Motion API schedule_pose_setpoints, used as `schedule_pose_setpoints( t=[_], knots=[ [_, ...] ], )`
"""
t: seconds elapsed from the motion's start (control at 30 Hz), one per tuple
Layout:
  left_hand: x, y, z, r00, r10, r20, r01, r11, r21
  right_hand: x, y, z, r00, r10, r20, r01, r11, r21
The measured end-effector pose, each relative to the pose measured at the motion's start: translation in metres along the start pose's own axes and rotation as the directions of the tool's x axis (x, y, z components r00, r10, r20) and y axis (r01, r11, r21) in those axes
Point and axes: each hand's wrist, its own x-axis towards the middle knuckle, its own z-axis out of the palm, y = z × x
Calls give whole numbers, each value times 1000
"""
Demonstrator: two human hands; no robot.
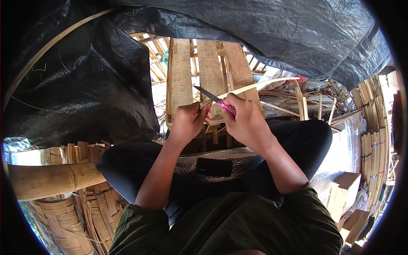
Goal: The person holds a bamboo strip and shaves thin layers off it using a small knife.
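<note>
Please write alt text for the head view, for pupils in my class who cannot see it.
First-person view: the right hand grips a pink-handled knife, and the left hand holds a pale bamboo strip close to the blade. Three wooden planks extend ahead; black plastic sheeting hangs around them.

No lettering, number or sign can be read. A small pale mark near the left end of the flat black rectangular object (214, 167) is too tiny to make out, and the light marks on the pink handle (228, 108) of the knife (207, 93) form no legible characters; the pale plastic (275, 75) beyond is too unclear to show any print.
</note>
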Motion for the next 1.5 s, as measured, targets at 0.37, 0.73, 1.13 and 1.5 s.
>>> schedule_pose_setpoints(
  t=[0.37, 0.73, 1.13, 1.5],
  knots=[
    [-1, 27, -1, 994, -98, 53, 67, 905, 420, 1, -14, 10, 999, 19, 42, -28, 975, 220],
    [-1, 1, 0, 994, -103, 25, 102, 994, 26, 36, 44, -22, 950, 213, -228, -187, 974, 131],
    [6, 6, -52, 983, 16, -181, -4, 998, 67, 43, 132, -9, 941, -55, -335, 6, 989, -145],
    [8, 44, -104, 826, 366, -429, -43, 799, 599, 50, 125, 34, 983, -47, -178, 5, 973, -231]
  ],
)
